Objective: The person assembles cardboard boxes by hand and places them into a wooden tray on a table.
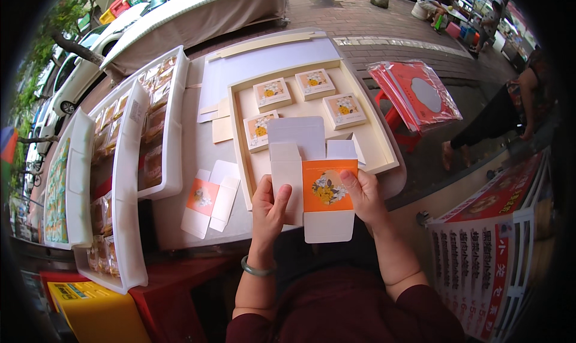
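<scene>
Both hands hold an unfolded orange floral cardboard box (330,185) with white flaps spread above, below and to its left. My left hand (270,203) grips the white side panel, its thumb on top. My right hand (365,194) grips the orange panel's right edge, thumb on the print. Beyond them, a shallow cream tray (238,163) holds several closed small boxes with floral lids, one of them a white-sided box (344,111) at the right. A flat pink floral box blank (202,196) lies on the table left of the tray.
White plastic crates (130,163) of wrapped baked goods stand at the left. Cream card pieces (222,129) lie beside the tray. Red printed bags in clear plastic (416,95) rest on a red stool (396,122) at the right. A person (499,109) is at the far right, near a printed sign (472,262).
</scene>
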A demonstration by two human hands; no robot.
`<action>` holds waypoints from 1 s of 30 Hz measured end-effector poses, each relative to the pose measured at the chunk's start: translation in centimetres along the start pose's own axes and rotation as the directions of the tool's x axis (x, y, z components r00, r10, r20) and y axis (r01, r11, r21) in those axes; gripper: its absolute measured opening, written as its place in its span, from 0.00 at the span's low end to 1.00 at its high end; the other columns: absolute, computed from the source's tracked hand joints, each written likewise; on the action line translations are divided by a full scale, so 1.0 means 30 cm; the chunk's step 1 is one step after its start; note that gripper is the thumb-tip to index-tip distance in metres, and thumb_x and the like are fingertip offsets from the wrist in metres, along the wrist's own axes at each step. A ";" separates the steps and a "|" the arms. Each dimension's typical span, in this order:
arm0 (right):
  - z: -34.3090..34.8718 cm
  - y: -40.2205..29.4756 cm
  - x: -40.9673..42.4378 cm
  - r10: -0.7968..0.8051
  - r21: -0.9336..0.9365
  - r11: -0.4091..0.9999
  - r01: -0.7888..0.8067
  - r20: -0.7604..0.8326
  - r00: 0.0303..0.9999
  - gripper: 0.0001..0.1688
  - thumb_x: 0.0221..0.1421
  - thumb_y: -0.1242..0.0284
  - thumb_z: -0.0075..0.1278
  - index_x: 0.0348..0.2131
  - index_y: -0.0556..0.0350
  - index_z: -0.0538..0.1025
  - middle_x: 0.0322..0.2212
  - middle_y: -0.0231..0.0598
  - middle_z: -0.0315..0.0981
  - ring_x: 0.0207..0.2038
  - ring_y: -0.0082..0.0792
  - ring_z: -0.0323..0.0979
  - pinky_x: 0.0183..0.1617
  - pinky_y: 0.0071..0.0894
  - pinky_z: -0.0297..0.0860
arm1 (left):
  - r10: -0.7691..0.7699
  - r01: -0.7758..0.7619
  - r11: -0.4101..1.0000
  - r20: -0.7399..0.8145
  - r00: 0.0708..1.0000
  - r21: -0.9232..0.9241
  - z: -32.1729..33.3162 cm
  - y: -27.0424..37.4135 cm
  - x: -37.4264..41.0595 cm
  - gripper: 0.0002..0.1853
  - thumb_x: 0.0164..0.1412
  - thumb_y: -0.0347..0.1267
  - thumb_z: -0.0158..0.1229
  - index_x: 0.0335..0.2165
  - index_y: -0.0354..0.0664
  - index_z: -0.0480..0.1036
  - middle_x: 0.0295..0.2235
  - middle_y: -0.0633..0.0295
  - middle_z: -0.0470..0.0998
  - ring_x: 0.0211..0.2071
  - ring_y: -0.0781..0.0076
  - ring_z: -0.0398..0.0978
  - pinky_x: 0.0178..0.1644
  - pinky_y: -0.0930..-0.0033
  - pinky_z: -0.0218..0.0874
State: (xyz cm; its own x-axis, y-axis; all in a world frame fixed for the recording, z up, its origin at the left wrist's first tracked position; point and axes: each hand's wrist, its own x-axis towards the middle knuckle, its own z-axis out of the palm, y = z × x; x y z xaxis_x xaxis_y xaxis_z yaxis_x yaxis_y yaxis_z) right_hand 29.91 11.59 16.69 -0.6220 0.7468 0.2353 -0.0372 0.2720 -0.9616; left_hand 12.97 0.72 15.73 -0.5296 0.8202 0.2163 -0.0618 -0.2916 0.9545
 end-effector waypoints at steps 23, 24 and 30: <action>0.015 -0.004 -0.004 -0.223 0.098 0.972 0.214 0.088 0.971 0.44 0.56 0.57 0.55 0.61 0.60 0.55 0.49 0.46 0.66 0.40 0.29 0.69 0.47 0.29 0.66 | 0.137 -0.160 0.980 0.184 0.973 0.116 -0.026 0.050 -0.043 0.45 0.48 0.28 0.69 0.61 0.40 0.54 0.51 0.56 0.64 0.46 0.68 0.70 0.46 0.65 0.70; 0.012 -0.003 -0.004 -0.238 0.106 0.968 0.228 0.085 0.968 0.44 0.55 0.57 0.56 0.61 0.60 0.56 0.48 0.45 0.67 0.39 0.29 0.68 0.45 0.28 0.66 | 0.142 -0.171 0.977 0.209 0.967 0.129 -0.030 0.054 -0.043 0.45 0.47 0.28 0.69 0.61 0.40 0.54 0.51 0.56 0.64 0.46 0.68 0.70 0.46 0.65 0.70; -0.004 -0.018 0.000 -0.372 0.063 0.928 0.366 0.128 0.920 0.39 0.49 0.59 0.61 0.54 0.59 0.64 0.42 0.41 0.67 0.34 0.28 0.66 0.38 0.27 0.66 | 0.183 -0.227 0.962 0.251 0.950 0.155 -0.045 0.069 -0.054 0.46 0.42 0.30 0.73 0.59 0.41 0.59 0.49 0.55 0.64 0.47 0.66 0.69 0.45 0.66 0.71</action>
State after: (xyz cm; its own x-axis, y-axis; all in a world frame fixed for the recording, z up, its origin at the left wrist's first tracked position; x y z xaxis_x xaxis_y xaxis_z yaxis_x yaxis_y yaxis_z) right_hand 30.03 11.52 17.22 -0.6580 0.5082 0.5556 -0.3116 0.4880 -0.8154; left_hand 12.57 -1.88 17.09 -0.3022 0.8496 0.4322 0.1914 -0.3901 0.9007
